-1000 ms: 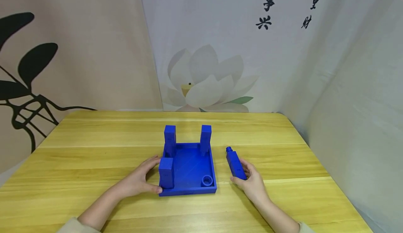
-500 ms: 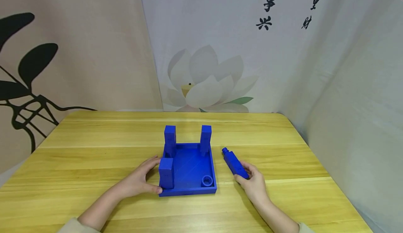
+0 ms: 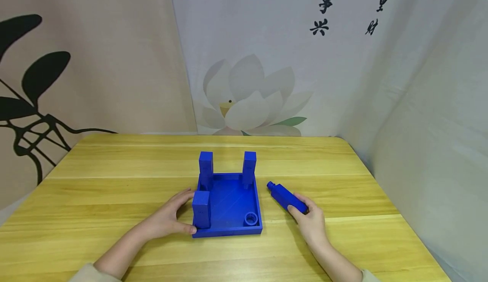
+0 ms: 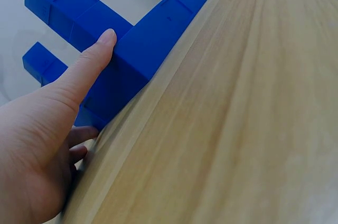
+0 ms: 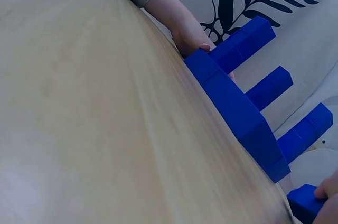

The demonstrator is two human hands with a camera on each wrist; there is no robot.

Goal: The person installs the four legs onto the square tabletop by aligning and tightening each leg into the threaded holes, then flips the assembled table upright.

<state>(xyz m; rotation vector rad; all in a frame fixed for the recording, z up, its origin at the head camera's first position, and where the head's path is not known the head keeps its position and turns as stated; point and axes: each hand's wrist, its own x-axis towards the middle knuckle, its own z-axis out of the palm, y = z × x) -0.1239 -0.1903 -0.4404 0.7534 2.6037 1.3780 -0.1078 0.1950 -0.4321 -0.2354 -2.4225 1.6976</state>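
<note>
A shallow blue tray-like base (image 3: 232,201) lies on the table with three square blue legs upright at its corners, one of them the near-left leg (image 3: 201,210). Its near-right corner has a round open socket (image 3: 250,219). My left hand (image 3: 167,216) holds the base's left side, thumb at the front corner and fingers farther back; the left wrist view shows the thumb (image 4: 90,63) against the blue wall. To the right of the base, my right hand (image 3: 312,220) grips a loose square leg (image 3: 286,198) near its plain end. The leg's narrow round end points up-left, toward the base.
The wooden table (image 3: 114,180) stretches around the base on all sides. Behind it hangs a pale curtain (image 3: 259,28) with printed flowers and characters, and another curtain borders the right side.
My right hand has turned the leg so that it lies more slanted, its round end swinging left and slightly nearer. My left hand and the base stay in place.
</note>
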